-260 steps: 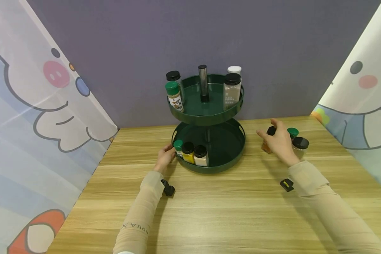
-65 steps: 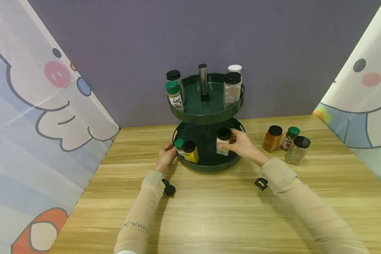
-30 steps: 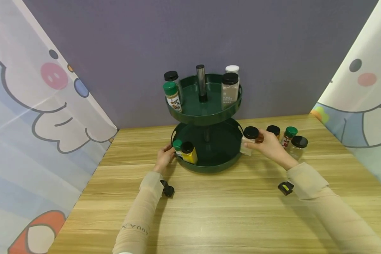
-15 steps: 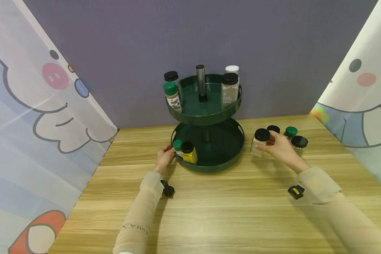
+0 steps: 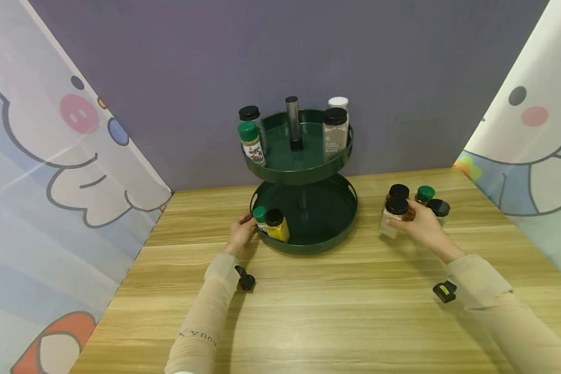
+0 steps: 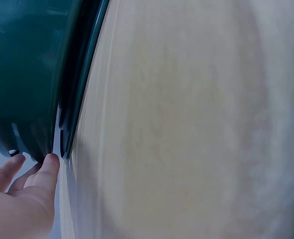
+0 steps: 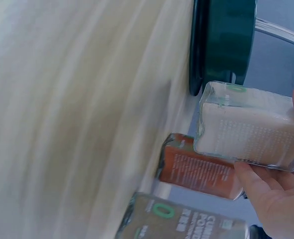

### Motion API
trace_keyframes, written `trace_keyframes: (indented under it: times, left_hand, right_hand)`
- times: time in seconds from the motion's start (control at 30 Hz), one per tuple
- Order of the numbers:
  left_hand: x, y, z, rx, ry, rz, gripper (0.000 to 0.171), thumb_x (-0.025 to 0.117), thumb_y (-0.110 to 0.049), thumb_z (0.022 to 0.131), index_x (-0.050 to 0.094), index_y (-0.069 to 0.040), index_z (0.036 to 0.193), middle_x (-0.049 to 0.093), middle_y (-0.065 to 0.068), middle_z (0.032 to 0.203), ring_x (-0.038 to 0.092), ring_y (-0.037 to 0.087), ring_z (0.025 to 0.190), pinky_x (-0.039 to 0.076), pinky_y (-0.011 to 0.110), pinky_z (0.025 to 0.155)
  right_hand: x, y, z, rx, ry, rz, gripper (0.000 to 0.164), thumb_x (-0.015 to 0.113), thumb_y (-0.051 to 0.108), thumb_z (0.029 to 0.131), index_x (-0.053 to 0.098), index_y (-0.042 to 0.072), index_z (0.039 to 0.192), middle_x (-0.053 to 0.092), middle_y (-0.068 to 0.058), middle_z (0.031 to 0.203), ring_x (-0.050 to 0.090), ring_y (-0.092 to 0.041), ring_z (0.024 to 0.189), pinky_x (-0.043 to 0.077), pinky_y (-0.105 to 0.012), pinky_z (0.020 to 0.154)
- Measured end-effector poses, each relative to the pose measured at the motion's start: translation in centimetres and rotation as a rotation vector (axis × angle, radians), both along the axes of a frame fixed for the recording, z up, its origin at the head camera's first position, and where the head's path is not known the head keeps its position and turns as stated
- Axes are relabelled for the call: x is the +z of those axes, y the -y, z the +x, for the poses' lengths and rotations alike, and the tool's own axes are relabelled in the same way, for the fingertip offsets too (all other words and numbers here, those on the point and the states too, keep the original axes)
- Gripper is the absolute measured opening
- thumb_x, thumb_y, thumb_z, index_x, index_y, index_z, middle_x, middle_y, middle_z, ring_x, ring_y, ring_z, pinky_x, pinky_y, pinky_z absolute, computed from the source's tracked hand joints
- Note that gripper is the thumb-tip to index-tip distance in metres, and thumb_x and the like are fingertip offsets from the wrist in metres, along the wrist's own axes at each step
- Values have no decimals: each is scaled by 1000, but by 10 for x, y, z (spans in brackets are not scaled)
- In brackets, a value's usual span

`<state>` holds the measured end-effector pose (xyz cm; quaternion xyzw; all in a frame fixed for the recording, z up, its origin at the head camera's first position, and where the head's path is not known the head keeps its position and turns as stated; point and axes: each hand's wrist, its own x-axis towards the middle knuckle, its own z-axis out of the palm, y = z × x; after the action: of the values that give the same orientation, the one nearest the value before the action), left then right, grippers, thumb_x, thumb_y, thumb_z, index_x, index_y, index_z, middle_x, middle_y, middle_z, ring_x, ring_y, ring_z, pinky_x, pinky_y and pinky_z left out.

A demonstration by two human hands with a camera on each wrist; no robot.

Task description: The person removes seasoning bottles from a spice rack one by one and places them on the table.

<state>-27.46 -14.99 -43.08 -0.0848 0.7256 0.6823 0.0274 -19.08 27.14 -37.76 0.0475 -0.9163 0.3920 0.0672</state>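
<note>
My right hand (image 5: pixel 425 226) holds a clear square spice jar (image 5: pixel 391 223) with pale powder and a black lid, thumb on one side and fingers on the other. In the right wrist view the jar (image 7: pixel 249 127) is tilted and hangs above the table. Close behind it stands an orange-brown spice jar (image 7: pixel 199 169). My left hand (image 5: pixel 241 232) grips the left rim of the green two-tier spice rack's lower tray (image 5: pixel 320 246); in the left wrist view its fingertips (image 6: pixel 50 162) touch the tray's edge near the handle slot. A yellow spice jar (image 5: pixel 278 227) and a green-lidded bottle (image 5: pixel 260 218) stand in that tray.
The upper tray (image 5: pixel 294 176) carries several jars, among them a black pepper jar (image 5: pixel 335 136). On the table at right stand a green-lidded bottle (image 5: pixel 424 194) and a cumin powder jar (image 7: pixel 187 219). A grey wall (image 5: pixel 402 78) rises behind the table.
My right hand has lifted the pale-powder jar out of the lower tray and carried it right, to the jars on the table. The left hand stays at the tray's rim.
</note>
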Motion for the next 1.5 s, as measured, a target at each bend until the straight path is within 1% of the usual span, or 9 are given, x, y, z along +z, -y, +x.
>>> trace_keyframes:
  times: [0.17,0.27,0.4,0.57,0.63,1.0,1.33,1.43,1.5]
  left_hand:
    - [-1,2,0,-4,-4,1,55,54,-18,92,34,2,139,37,21,140,43,31,125,39,39,103]
    - [0,1,0,4,-1,6,54,54,-18,92,35,2,138,37,20,139,43,30,124,39,39,103]
    - [0,0,0,13,4,10,53,55,-18,92,36,2,137,38,20,138,44,28,123,39,38,102]
    - [-1,0,0,9,6,8,53,55,-18,92,36,2,138,38,20,138,44,29,123,39,38,102]
    - [-1,0,0,6,6,9,53,55,-17,92,36,2,138,38,20,138,44,29,123,39,38,102]
    - [-1,0,-2,6,13,18,52,53,-18,92,36,1,138,41,17,138,46,26,120,40,37,101]
    - [-1,0,-2,11,24,9,52,53,-18,92,36,0,138,42,16,137,48,22,113,42,35,96]
    - [-1,0,-2,17,31,1,53,53,-19,92,36,0,138,43,15,136,49,20,110,43,33,94]
    - [-1,0,-2,17,35,-6,52,53,-19,92,36,0,138,43,15,136,49,19,108,44,32,92]
  right_hand:
    - [-6,-4,4,2,24,-33,60,65,33,85,46,-5,127,55,-30,114,55,-43,101,47,-50,81]
    - [-8,-6,7,3,31,-42,60,65,32,85,45,-6,127,54,-31,116,54,-44,104,46,-52,84]
    - [-10,-8,10,0,30,-29,60,66,31,84,46,-6,126,57,-29,112,56,-38,98,49,-41,78]
    - [-14,-11,13,-10,-12,-21,54,69,27,82,51,-7,120,60,-24,104,55,-11,81,45,-20,65]
    - [-16,-13,14,-13,-26,-23,53,70,26,82,52,-7,119,61,-23,101,52,-5,77,44,-18,62]
    - [-21,-17,19,-29,-40,-6,47,71,23,81,53,-6,112,61,-19,93,50,-2,70,44,-19,57]
    - [-20,-22,24,-32,-12,-7,53,69,28,82,51,-6,118,60,-26,106,48,9,76,45,-15,64]
    - [-20,-22,26,-38,-3,3,54,69,29,82,50,-6,119,59,-26,107,51,1,79,45,-15,64]
    - [-20,-23,26,-37,5,6,55,68,29,83,49,-6,121,59,-27,109,56,-10,84,45,-15,65]
